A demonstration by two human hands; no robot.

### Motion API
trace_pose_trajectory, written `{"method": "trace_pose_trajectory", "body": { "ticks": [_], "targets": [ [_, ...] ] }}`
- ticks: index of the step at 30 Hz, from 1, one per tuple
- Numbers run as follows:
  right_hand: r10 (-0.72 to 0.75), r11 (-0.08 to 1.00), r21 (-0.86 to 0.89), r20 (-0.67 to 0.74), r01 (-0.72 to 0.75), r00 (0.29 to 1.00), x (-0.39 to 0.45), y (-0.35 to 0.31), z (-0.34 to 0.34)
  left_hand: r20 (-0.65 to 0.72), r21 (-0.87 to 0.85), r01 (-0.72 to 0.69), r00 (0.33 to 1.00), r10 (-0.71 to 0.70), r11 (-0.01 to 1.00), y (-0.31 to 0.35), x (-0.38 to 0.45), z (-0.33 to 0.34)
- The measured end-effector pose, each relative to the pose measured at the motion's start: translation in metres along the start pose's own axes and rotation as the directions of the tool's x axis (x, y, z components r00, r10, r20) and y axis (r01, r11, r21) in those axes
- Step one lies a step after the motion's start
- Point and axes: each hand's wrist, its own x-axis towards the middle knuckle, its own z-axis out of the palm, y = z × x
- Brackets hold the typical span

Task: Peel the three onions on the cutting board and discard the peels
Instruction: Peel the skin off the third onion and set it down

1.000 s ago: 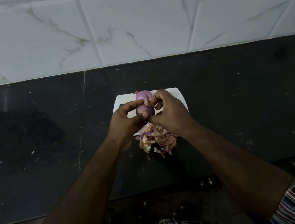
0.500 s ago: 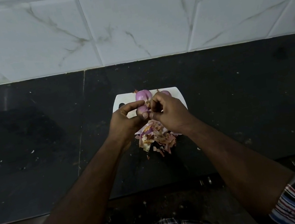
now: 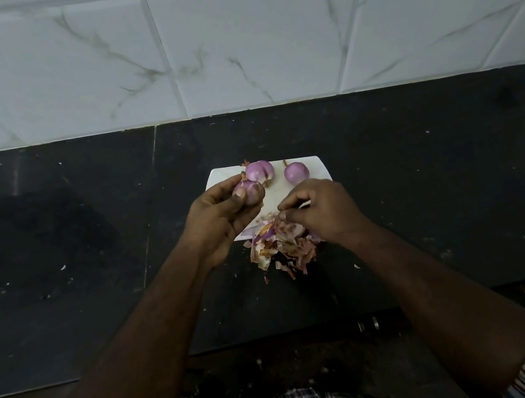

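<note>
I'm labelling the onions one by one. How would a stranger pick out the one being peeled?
On the black counter lies a white cutting board. Two onions rest on its far edge; the third onion is off the board, gripped in the left hand over its left side.

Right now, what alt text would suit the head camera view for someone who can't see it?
The left hand holds an onion above a white board while the right hand pinches a bit of peel over the peel pile. Two onions lie on the board, on a black counter.
</note>
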Motion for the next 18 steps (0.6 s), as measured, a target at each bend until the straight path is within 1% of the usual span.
{"method": "trace_pose_trajectory", "body": {
  "ticks": [2, 5, 7, 9, 14, 18],
  "targets": [
    [-0.024, 0.998, 0.064, -0.051, 0.027, 0.998, 0.005, -0.008, -0.002, 0.024, 0.009, 0.022, 0.999, -0.023, 1.000, -0.001, -0.001, -0.001],
    [-0.085, 0.991, 0.107, 0.015, 0.083, 0.996, 0.013, -0.020, 0.001, 0.070, 0.055, 0.033, 0.997, -0.037, 0.998, 0.000, -0.001, -0.002],
    [-0.130, 0.988, 0.088, 0.026, 0.127, 0.991, 0.015, -0.027, 0.007, 0.093, 0.101, 0.022, 0.995, -0.032, 0.995, -0.001, -0.001, -0.001],
    [-0.166, 0.982, 0.090, -0.002, 0.166, 0.986, 0.017, -0.029, 0.010, 0.100, 0.121, 0.016, 0.995, -0.028, 0.992, -0.002, -0.001, 0.000],
    [-0.194, 0.979, 0.073, 0.056, 0.190, 0.979, 0.019, -0.028, 0.009, 0.095, 0.166, 0.003, 0.995, -0.019, 0.986, -0.005, 0.000, -0.003],
    [-0.240, 0.970, 0.047, 0.039, 0.238, 0.970, 0.022, -0.022, 0.013, 0.091, 0.200, -0.002, 0.996, -0.016, 0.980, -0.003, 0.001, -0.002]
  ]
}}
